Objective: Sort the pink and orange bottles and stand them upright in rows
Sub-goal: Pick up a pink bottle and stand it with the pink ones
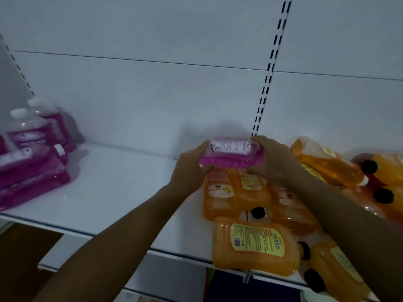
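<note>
A pink bottle [231,154] lies on its side in the air, label up, held over the heap of orange bottles [255,245] near the back of the shelf [109,192]. The left hand [192,168] grips one end with curled fingers and the right hand [272,158] grips the other, so both hands are clamped on it. The orange bottles lie flat and jumbled at the shelf's right part, one jutting over the front edge. At the left edge, other pink bottles [32,149] are grouped, two upright at the back, the rest lying down
</note>
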`<state>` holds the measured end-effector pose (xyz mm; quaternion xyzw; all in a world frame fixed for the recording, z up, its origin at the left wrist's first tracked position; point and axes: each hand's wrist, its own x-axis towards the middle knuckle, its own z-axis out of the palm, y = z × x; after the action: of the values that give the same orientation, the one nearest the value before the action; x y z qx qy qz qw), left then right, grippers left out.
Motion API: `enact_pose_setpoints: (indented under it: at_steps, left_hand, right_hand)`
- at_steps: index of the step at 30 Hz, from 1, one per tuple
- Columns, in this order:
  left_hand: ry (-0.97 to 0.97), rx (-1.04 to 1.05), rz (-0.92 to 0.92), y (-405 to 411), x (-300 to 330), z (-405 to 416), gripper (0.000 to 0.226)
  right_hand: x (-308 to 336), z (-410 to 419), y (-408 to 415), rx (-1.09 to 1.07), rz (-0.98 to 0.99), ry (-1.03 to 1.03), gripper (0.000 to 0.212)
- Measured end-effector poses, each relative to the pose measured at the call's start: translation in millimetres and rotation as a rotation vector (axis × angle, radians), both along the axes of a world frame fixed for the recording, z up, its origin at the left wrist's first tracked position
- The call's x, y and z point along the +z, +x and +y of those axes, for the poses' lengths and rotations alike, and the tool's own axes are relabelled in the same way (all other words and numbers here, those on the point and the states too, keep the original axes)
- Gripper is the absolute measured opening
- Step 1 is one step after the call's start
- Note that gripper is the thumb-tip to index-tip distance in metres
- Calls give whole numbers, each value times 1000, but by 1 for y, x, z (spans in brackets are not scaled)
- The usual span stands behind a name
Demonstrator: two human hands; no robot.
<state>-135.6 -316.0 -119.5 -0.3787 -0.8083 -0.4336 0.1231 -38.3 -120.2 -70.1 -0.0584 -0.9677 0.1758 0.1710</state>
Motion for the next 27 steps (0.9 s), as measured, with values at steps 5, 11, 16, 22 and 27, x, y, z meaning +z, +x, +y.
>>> enact_pose_setpoints:
  at_steps: [5, 11, 16, 22, 27]
  left_hand:
    - [67, 201, -235, -5, 9, -50, 59]
    - [291, 219, -528, 5, 2, -117, 19]
    - [418, 346, -670, 2, -12, -172, 40]
    - [383, 476, -608, -17, -17, -215, 37]
    - [302, 403, -582, -42, -13, -228, 42]
  right_hand:
    - [14, -39, -26, 102, 164, -244, 86]
    - [19, -95, -66, 332, 184, -460, 90]
    - [12, -153, -99, 493, 217, -443, 66]
    - [2, -215, -144, 531, 193, -496, 58]
    - [1, -250, -189, 542, 201, -433, 57]
